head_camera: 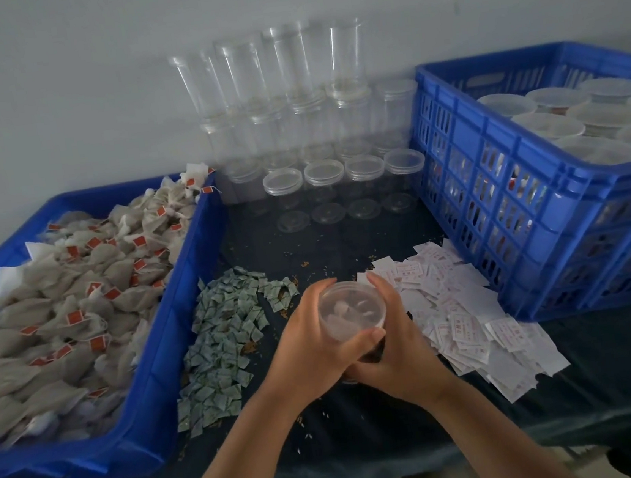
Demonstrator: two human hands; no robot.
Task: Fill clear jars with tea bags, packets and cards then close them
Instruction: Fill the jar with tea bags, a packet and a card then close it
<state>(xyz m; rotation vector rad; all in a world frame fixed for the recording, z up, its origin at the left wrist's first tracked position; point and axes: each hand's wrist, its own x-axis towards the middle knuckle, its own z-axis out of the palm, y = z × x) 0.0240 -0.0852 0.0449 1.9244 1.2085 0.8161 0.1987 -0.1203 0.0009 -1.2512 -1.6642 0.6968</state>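
Jar (352, 307) upright, clamped between both hands; white bags show through top, lid seems on, likely being tightened. Left hand (311, 346) fingers curl round jar's left wall, thumb across front. Right hand (399, 351) fingers wrap right wall. Just left of fingers: green packets (222, 337) heap. Just right: white cards (469, 307). Farther left: tea bags (59, 330) fill blue tray (177, 295). Beyond fingertips: empty jars (323, 182) stacked, unfilled. Far right: blue crate (502, 216) holds capped jars (569, 120). Part done, much left.

Dark tablecloth (346, 245) strip runs between tea-bag tray (191, 278) and slatted blue crate (456, 166); empty jars (324, 176) block its far end.
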